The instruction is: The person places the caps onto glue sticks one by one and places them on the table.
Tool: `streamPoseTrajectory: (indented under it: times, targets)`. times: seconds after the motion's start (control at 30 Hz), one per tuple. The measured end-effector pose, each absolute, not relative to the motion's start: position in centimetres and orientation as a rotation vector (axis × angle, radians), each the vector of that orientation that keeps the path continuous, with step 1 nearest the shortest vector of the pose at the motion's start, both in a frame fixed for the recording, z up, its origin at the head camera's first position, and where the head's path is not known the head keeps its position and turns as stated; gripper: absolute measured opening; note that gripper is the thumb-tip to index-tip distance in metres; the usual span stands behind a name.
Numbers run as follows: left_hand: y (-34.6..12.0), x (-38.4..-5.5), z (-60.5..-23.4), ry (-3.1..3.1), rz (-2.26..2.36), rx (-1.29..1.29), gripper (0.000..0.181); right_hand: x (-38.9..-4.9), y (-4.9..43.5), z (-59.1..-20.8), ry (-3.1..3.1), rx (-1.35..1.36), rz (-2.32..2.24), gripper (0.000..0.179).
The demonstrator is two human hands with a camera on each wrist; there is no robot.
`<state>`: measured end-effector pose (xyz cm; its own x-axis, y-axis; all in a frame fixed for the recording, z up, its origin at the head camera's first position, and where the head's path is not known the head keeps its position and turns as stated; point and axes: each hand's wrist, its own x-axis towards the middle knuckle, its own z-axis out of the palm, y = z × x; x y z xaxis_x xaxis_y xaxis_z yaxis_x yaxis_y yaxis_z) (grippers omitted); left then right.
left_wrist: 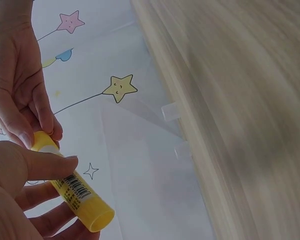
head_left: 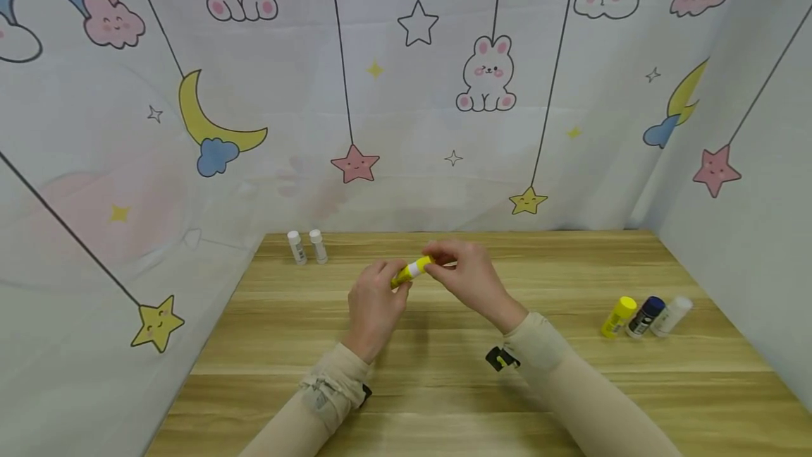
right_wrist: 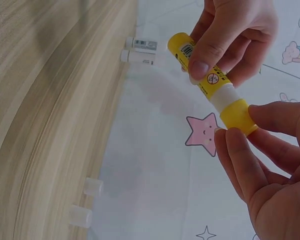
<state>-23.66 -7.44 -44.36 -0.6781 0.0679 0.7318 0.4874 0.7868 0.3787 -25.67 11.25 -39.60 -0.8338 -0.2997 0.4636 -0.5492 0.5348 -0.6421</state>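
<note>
A yellow glue stick (head_left: 415, 269) is held up over the table, tilted, with a white band between its labelled body and its yellow end. My left hand (head_left: 377, 302) grips the body, thumb laid along the side, as the left wrist view shows. With thumb and fingertips, my right hand (head_left: 469, 281) pinches the yellow end piece (right_wrist: 238, 117). The barcode (left_wrist: 77, 187) on the body faces the left wrist camera, and the body's far round end sticks out past the left fingers.
Two white glue sticks (head_left: 318, 246) stand at the table's back left. At the right are a yellow glue stick (head_left: 618, 317), a dark blue-capped one (head_left: 646, 317) and a white one (head_left: 672, 317). Two whitish caps (right_wrist: 93, 187) sit near the back edge. A patterned curtain (head_left: 406, 125) hangs behind.
</note>
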Motion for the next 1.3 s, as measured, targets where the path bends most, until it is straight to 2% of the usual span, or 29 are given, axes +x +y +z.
streamPoseTrajectory:
  times: [1.3]
  targets:
    - [-7.06, -23.21, -44.37, -2.246, -0.703, -0.432, 0.025, -25.11, 11.01, -40.28, -2.493, 0.688, 1.179, 0.022]
